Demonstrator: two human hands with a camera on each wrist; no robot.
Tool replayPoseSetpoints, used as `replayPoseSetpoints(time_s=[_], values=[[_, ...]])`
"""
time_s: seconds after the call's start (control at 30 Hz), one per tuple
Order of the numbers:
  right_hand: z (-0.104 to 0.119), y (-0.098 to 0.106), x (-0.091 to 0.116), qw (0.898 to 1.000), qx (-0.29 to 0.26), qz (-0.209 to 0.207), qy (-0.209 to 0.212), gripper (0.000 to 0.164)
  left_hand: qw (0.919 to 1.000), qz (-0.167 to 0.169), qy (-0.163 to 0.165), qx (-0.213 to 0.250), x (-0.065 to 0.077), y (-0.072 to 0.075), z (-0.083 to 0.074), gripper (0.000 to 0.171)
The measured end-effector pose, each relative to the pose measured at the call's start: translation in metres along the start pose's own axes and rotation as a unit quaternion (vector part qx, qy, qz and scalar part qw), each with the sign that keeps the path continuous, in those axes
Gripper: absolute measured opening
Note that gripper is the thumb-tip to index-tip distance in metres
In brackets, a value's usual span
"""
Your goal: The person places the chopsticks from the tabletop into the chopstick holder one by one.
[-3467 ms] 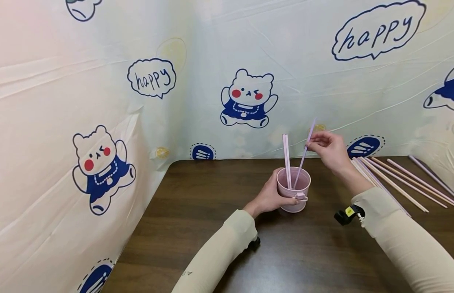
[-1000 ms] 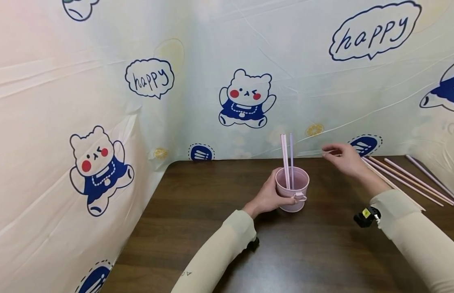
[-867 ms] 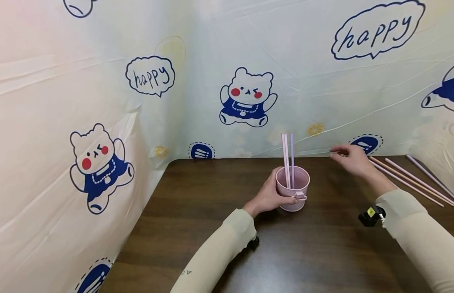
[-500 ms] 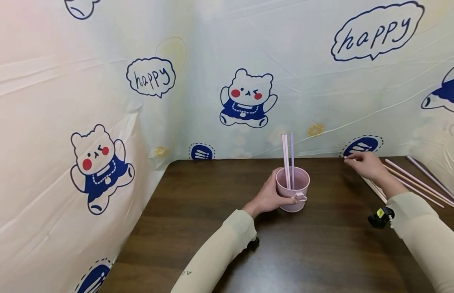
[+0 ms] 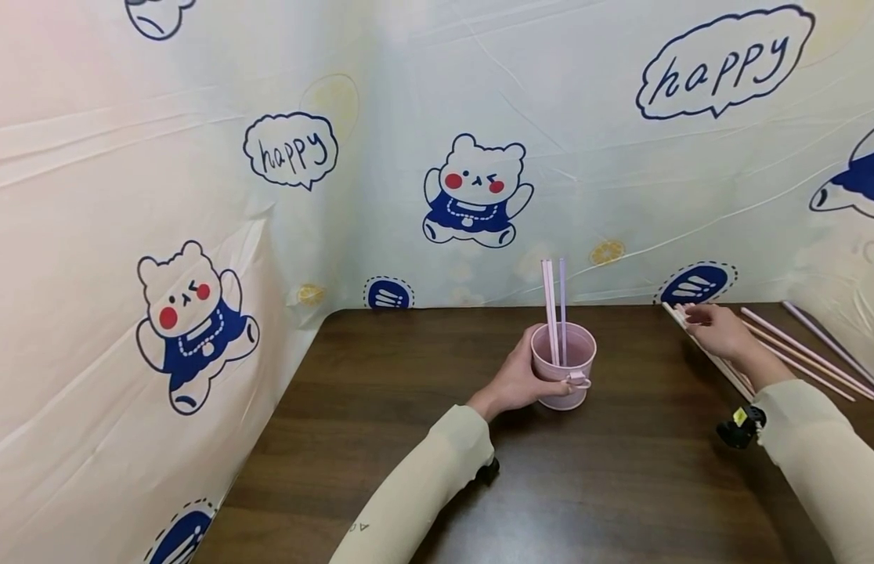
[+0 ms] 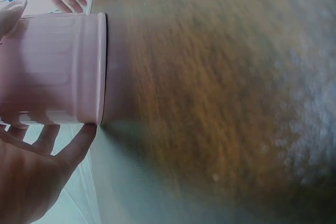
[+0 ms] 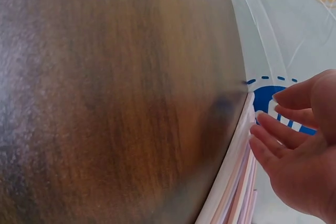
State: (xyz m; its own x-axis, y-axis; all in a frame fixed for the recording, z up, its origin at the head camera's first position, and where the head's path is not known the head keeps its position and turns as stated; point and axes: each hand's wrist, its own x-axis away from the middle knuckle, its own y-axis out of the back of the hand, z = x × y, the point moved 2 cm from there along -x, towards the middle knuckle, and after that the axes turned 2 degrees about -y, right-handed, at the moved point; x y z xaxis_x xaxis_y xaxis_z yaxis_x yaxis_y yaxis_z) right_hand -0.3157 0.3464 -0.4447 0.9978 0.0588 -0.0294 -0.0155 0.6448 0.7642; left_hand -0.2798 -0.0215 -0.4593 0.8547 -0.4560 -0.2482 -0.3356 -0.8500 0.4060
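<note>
My left hand (image 5: 518,374) grips a small pink metal bucket (image 5: 564,398), thumb at its front and fingers round its far side. In the left wrist view the bucket (image 6: 58,72) stands on the table, with my fingers along its side. Two pink sticks (image 5: 550,305) and a purple stick (image 5: 563,305) stand in the bucket, their upper ends above its rim. My right hand (image 5: 722,333) is over a bunch of thin pastel sticks (image 5: 715,356) at the back right. In the right wrist view its fingers are loosely bent, fingertips right by the sticks (image 7: 233,177), thumb apart.
More thin sticks in pink, orange and purple (image 5: 832,341) lie slantwise on the table at the far right. The dark wooden table (image 5: 409,368) backs onto a printed cloth (image 5: 381,196). A fold-down handle (image 5: 579,379) is on the bucket's front.
The purple stick was lowered into the bucket and let go. My right hand then moved right and down to the sticks on the table. The left hand and bucket stay in place.
</note>
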Motion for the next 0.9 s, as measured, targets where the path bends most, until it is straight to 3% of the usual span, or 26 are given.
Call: replayPoseSetpoints(time_s=[0.37, 0.73, 0.9], values=[[-0.003, 0.001, -0.003, 0.999, 0.045, -0.011, 0.021, 0.04, 0.9998, 0.007, -0.002, 0.018, 0.012, 0.009, -0.039, 0.093], [-0.002, -0.001, -0.003, 0.994, 0.085, -0.053, 0.04, 0.035, 0.9999, 0.004, 0.002, 0.016, 0.015, 0.008, -0.042, 0.093], [-0.003, 0.0, -0.005, 0.994, 0.094, -0.041, 0.034, 0.035, 0.9998, 0.006, -0.002, 0.02, 0.014, 0.009, -0.041, 0.093]])
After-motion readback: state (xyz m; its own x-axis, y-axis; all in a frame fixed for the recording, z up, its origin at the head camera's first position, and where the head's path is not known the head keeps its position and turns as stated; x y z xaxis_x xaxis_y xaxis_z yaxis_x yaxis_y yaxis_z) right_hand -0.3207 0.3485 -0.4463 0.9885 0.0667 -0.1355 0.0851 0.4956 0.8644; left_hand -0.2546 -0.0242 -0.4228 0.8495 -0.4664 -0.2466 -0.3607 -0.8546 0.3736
